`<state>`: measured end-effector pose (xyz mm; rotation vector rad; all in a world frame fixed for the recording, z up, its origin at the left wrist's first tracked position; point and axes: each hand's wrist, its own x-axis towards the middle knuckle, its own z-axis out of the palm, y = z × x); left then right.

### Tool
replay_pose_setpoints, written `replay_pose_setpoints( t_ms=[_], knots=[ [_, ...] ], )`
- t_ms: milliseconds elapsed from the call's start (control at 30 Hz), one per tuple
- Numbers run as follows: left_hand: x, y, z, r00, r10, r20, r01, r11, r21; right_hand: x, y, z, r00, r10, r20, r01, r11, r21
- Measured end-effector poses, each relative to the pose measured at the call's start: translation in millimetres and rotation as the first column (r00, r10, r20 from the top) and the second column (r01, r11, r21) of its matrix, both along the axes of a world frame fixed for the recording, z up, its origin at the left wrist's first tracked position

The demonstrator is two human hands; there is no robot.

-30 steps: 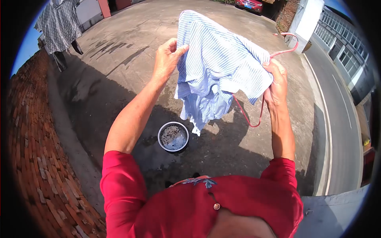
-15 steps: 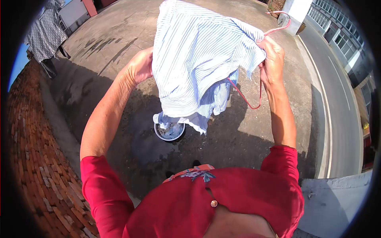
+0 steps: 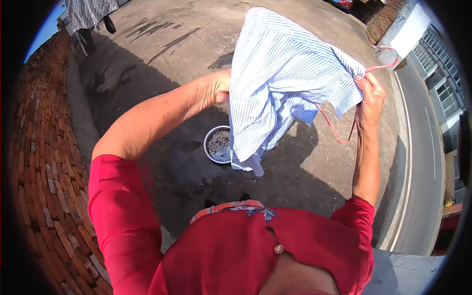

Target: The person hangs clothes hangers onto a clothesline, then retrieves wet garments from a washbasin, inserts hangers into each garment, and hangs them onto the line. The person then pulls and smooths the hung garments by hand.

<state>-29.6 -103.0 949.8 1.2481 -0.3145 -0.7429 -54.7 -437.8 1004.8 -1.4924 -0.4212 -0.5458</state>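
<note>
A blue-and-white striped garment (image 3: 280,73) hangs in front of me, raised over the ground. At its upper right corner my right hand (image 3: 371,96) is closed, pinching the cloth together with a pink hanger (image 3: 388,61). The hanger's hook sticks out above that hand, and its lower loop hangs below the cloth. My left hand (image 3: 223,86) is at the garment's left edge; its fingers are hidden behind the cloth. Beneath the garment, a round white-rimmed basin (image 3: 207,147) stands on the ground with light, dotted cloth in it.
A brick surface (image 3: 49,172) runs along the left. Patterned clothing (image 3: 91,12) hangs at the upper left. The concrete ground (image 3: 187,59) has dark wet streaks. On the right are a road (image 3: 420,172), a white pillar (image 3: 400,32) and a building.
The garment, hanger and both hands have shifted right in view. My left hand has gone further behind the cloth, and more of the basin shows.
</note>
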Motion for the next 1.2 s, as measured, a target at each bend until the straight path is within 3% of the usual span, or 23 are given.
replay_pose_setpoints(
  t_ms=[33,133,200,267,300,333,367,433,467,500,567,600,633,667,700,733,800,833,900,933,1000,1133,1200],
  knots=[
    [-9.4,13.8,29.1,0.988,0.119,0.095,-0.132,0.979,0.154,4.2,-1.2,-4.2,0.999,-0.02,-0.025,0.021,0.999,0.029],
    [-5.7,100.7,64.4,0.985,0.146,0.087,-0.168,0.91,0.379,5.6,-3.6,-4.9,0.997,-0.069,-0.032,0.072,0.992,0.104],
    [-18.2,155.3,100.9,0.906,0.39,0.167,-0.421,0.775,0.472,10.2,-7.9,-13.0,0.996,-0.066,-0.068,0.073,0.991,0.109],
    [-14.2,208.2,148.5,0.638,0.619,0.457,-0.766,0.454,0.455,6.7,3.8,-12.9,0.999,-0.025,-0.032,0.029,0.993,0.115],
    [-2.8,245.0,170.1,0.494,0.717,0.492,-0.868,0.377,0.322,8.7,14.9,-13.4,1.0,-0.011,-0.023,0.014,0.992,0.128],
    [7.1,296.4,191.2,0.327,0.66,0.676,-0.942,0.282,0.18,11.2,25.4,-14.9,1.0,0.003,-0.017,-0.001,0.99,0.141],
    [6.7,317.6,205.7,0.119,0.364,0.924,-0.993,0.054,0.107,17.5,31.8,-16.4,0.997,0.067,-0.042,-0.059,0.984,0.168],
    [-4.6,279.5,210.8,0.102,0.296,0.95,-0.995,0.01,0.104,18.5,69.5,-7.0,0.982,0.157,-0.105,-0.125,0.957,0.261],
    [2.6,242.4,197.1,-0.015,0.047,0.999,-0.968,0.248,-0.026,18.5,84.9,-0.7,0.976,0.2,-0.081,-0.18,0.962,0.205],
    [-4.7,185.0,189.6,0.054,-0.109,0.993,-0.928,0.361,0.09,19.3,99.9,2.5,0.966,0.249,-0.069,-0.238,0.961,0.143],
    [6.9,113.5,152.5,-0.361,-0.661,0.658,-0.906,0.416,-0.079,23.8,134.9,3.6,0.954,0.29,-0.073,-0.28,0.952,0.122],
    [9.1,88.0,141.9,-0.367,-0.738,0.566,-0.908,0.417,-0.045,22.3,140.4,5.9,0.941,0.322,-0.107,-0.309,0.943,0.121],
    [15.0,72.8,134.8,-0.233,-0.748,0.622,-0.885,0.429,0.184,20.6,146.0,8.2,0.925,0.352,-0.142,-0.337,0.934,0.119],
    [26.1,66.9,126.9,-0.22,-0.657,0.721,-0.877,0.457,0.149,17.1,145.9,16.7,0.899,0.39,-0.199,-0.37,0.92,0.132],
    [30.8,68.2,133.8,-0.085,-0.582,0.809,-0.845,0.472,0.251,17.9,145.2,19.9,0.867,0.429,-0.254,-0.403,0.903,0.148],
    [34.1,70.7,142.4,0.063,-0.5,0.864,-0.796,0.498,0.345,27.1,140.1,17.0,0.817,0.538,-0.207,-0.497,0.84,0.218],
    [43.9,82.0,147.2,0.088,-0.433,0.897,-0.766,0.546,0.339,54.8,119.6,4.4,0.689,0.718,-0.098,-0.653,0.674,0.346],
    [37.5,79.6,146.3,0.156,-0.291,0.944,-0.752,0.585,0.305,67.5,113.5,-14.4,0.79,0.593,-0.152,-0.511,0.775,0.371],
    [37.7,76.4,162.9,0.323,-0.035,0.946,-0.652,0.716,0.249,87.4,103.7,-109.3,0.779,0.474,-0.411,-0.485,0.87,0.084],
    [40.5,79.0,169.1,0.317,-0.058,0.947,-0.664,0.699,0.265,70.2,127.0,-119.8,0.744,0.532,-0.403,-0.508,0.843,0.175],
    [46.4,86.8,180.6,0.303,-0.103,0.947,-0.689,0.663,0.292,54.2,167.1,-143.3,0.833,0.45,-0.322,-0.445,0.891,0.094],
    [23.7,83.4,191.2,0.412,0.053,0.91,-0.776,0.545,0.319,75.2,247.6,-137.3,0.883,0.261,-0.391,-0.219,0.964,0.148],
    [16.9,108.1,190.6,0.322,-0.019,0.947,-0.789,0.547,0.279,99.2,247.9,-137.6,0.836,0.314,-0.449,-0.249,0.948,0.199]
  ],
)
